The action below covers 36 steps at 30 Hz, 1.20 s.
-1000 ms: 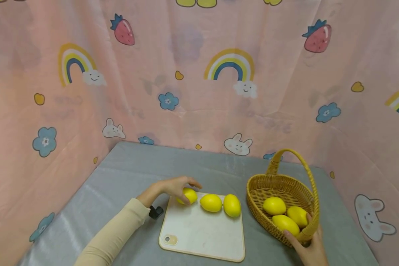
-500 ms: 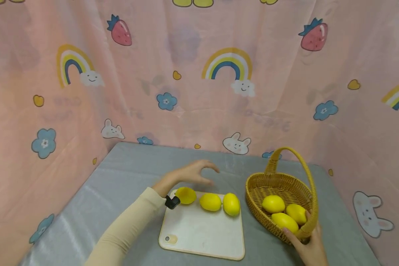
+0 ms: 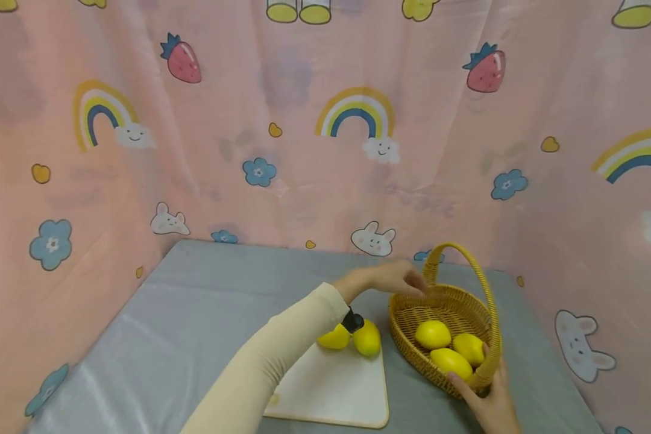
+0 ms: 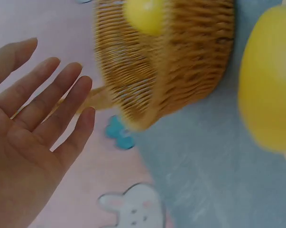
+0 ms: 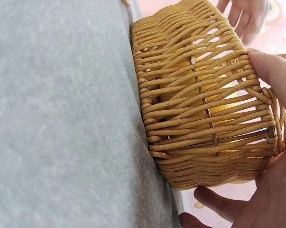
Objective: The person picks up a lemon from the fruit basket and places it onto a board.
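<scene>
Head view: a wicker basket (image 3: pixel 456 308) of lemons (image 3: pixel 433 334) stands right of a board (image 3: pixel 342 386). Left wrist: left hand (image 4: pixel 33 142) spread, holding nothing. Right wrist: the right hand (image 5: pixel 274 190) grips the rim (image 5: pixel 251 84); probably light, stiff, best held there.

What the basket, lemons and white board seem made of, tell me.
Basket: woven tan strands, satin sheen, perhaps rattan or imitation; a metal-looking rod shows through. Lemons: smooth, bright yellow, softly shiny, so possibly plastic, though real peel isn't ruled out. White board: flat, matte, no grain showing, likely plastic.
</scene>
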### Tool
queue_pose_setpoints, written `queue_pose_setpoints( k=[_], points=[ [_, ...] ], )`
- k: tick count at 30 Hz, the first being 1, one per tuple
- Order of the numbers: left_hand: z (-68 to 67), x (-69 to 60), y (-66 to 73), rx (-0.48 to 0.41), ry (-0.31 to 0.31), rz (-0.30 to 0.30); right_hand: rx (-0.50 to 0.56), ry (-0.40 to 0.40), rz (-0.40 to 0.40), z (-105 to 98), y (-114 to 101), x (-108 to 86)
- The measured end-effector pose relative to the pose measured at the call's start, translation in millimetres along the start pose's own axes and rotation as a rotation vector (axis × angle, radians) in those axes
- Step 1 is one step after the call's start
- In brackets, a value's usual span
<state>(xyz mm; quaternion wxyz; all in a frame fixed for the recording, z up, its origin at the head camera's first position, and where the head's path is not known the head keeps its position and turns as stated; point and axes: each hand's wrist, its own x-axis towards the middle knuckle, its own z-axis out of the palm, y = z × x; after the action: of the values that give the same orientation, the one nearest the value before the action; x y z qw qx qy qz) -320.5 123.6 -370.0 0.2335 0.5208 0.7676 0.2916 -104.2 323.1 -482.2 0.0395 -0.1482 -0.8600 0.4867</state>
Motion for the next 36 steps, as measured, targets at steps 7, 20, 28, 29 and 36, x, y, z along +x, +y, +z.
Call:
queue_pose_setpoints(
  k=[7, 20, 28, 29, 36],
  points=[
    [22.4, 35.1, 1.5, 0.002, -0.073, -0.076, -0.005, 0.013, -0.041, 0.9, -0.5, -1.6],
    [41.0, 71.1, 22.1, -0.096, -0.127, -0.361, -0.012, 0.0, 0.0, 0.1, -0.2, -3.4],
    [58.4, 84.5, 27.1, 0.138, -0.221, -0.448, -0.017, 0.028, -0.026, 2.8, -0.2, -3.4],
    [59.7, 85.2, 26.4, 0.162, -0.225, -0.45, -0.019, 0.027, -0.023, 2.9, -0.5, -3.4],
    [67.1, 79.9, 27.7, 0.124, -0.252, -0.516, -0.025, 0.024, -0.016, 3.0, 0.2, -5.0]
  ],
)
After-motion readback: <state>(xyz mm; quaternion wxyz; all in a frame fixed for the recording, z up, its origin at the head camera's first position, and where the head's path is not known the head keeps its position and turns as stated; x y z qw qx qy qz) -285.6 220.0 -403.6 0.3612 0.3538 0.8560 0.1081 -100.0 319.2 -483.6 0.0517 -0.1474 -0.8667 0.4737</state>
